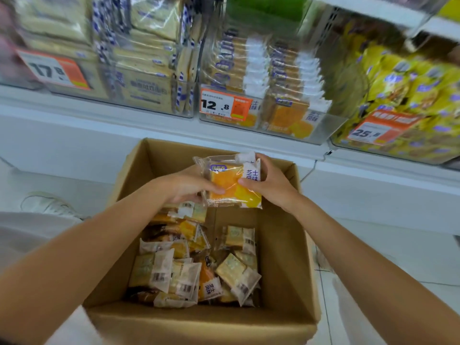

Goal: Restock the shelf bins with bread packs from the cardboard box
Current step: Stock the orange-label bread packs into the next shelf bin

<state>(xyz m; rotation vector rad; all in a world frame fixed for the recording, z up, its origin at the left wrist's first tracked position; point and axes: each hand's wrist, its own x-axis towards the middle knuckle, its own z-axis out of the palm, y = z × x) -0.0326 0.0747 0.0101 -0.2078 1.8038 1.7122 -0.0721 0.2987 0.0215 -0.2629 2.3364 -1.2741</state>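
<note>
The left grip and right grip each pinch one orange pack over the box, so I'd keep it flat and slide it, label forward, gently behind its twins in the 12.8 bin.

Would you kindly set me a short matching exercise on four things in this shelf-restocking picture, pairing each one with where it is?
Things:
1. bread pack
2. cardboard box
3. 12.8 price tag
4. white shoe

Places:
A. at the far left, beside the box
B. on the front of the middle shelf bin
C. gripped by the left hand and the right hand
D. open below the shelf, with loose packs inside

Pairs: 1-C, 2-D, 3-B, 4-A.
</note>
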